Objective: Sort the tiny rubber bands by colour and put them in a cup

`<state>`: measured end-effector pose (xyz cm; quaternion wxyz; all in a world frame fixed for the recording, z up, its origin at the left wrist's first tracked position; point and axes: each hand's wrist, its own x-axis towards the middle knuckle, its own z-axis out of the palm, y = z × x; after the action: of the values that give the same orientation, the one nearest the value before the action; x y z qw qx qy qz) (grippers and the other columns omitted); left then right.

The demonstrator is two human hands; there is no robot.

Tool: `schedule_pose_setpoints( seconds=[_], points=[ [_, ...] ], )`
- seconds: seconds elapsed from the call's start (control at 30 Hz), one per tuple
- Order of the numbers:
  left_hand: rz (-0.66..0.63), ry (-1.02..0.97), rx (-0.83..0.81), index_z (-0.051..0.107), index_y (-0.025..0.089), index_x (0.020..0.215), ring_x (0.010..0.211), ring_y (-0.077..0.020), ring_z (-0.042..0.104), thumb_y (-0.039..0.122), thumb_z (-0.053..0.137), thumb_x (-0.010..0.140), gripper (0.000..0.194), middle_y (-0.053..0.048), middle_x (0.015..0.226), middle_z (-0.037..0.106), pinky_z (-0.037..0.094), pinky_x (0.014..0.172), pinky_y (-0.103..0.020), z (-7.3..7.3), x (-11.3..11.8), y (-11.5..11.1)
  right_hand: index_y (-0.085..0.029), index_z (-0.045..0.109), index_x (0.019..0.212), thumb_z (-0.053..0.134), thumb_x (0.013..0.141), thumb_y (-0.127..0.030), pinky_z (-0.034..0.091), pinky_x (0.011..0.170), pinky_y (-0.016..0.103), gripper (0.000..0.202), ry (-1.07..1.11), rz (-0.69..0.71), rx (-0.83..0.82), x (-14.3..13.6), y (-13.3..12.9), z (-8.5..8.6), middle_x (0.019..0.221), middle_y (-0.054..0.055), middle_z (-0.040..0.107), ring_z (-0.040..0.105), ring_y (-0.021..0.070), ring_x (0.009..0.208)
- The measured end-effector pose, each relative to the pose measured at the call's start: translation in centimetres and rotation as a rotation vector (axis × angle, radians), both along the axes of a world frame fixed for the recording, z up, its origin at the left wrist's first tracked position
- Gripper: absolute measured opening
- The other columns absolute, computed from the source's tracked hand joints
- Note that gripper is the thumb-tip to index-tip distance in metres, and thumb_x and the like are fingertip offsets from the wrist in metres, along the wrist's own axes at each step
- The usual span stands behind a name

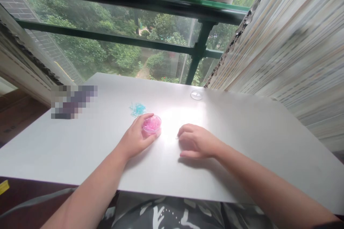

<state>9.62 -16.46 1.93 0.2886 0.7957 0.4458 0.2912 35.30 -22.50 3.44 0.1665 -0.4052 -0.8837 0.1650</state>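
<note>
My left hand [136, 137] is closed around a small round clear tub [158, 132] standing on the white table. Thin pink strands, perhaps small elastic bands [152, 124], fill the tub. Just beyond it lies a loose pile of similar light-blue strands [138, 109]. To the right of the tub, my right hand [198, 141] rests low over the tabletop, its fingers bent and the thumb apart from them. No held thing shows in it, though a tiny pale spot by its fingertips is too washed out to name.
A clear round lid [196, 95] lies near the far edge of the white table [255, 143]. A pixelated dark object [75, 103] is at the far left. Behind the table are a window with green rails [129, 41] and a striped curtain [282, 39] on the right.
</note>
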Motion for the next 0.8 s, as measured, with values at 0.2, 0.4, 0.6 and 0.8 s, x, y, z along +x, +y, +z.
schedule_pose_setpoints(
  seconds=[0.2, 0.4, 0.6, 0.8],
  points=[
    [-0.011, 0.0, -0.003, 0.043, 0.026, 0.127, 0.115, -0.027, 0.054, 0.041, 0.062, 0.078, 0.055, -0.008, 0.129, 0.052, 0.043, 0.098, -0.043, 0.1, 0.0, -0.2, -0.018, 0.057, 0.116, 0.066, 0.075, -0.048, 0.037, 0.102, 0.047, 0.051, 0.01, -0.12, 0.191, 2.4, -3.1, 0.4, 0.125, 0.015, 0.056, 0.046, 0.03, 0.122],
    [-0.051, -0.028, -0.014, 0.047, 0.026, 0.122, 0.111, -0.0251, 0.057, 0.038, 0.062, 0.078, 0.048, -0.007, 0.125, 0.056, 0.043, 0.097, -0.042, -0.1, -0.1, 0.0, -0.014, 0.015, 0.149, 0.057, 0.068, -0.073, 0.017, 0.11, 0.061, 0.109, -0.278, -0.415, 0.002, 2.7, -5.7, -1.6, 0.154, 0.02, 0.018, 0.01, 0.0398, 0.141],
    [-0.057, -0.037, -0.021, 0.046, 0.026, 0.123, 0.114, -0.025, 0.055, 0.036, 0.063, 0.077, 0.05, -0.006, 0.126, 0.055, 0.043, 0.099, -0.041, -0.1, -0.1, -0.1, -0.012, 0.016, 0.15, 0.047, 0.079, -0.067, 0.01, 0.111, 0.059, 0.095, -0.34, -0.432, -0.043, -0.3, -2.5, -2.8, 0.155, 0.019, 0.013, 0.007, 0.0378, 0.142],
    [-0.068, -0.072, -0.049, 0.043, 0.024, 0.125, 0.114, -0.027, 0.055, 0.034, 0.064, 0.077, 0.053, -0.009, 0.128, 0.054, 0.044, 0.097, -0.043, -0.2, -0.2, -0.1, -0.014, 0.034, 0.142, 0.048, 0.088, -0.043, 0.019, 0.11, 0.057, 0.063, -0.229, -0.357, 0.062, -2.2, 3.5, -2.8, 0.151, 0.018, 0.028, 0.021, 0.0357, 0.139]
  ],
)
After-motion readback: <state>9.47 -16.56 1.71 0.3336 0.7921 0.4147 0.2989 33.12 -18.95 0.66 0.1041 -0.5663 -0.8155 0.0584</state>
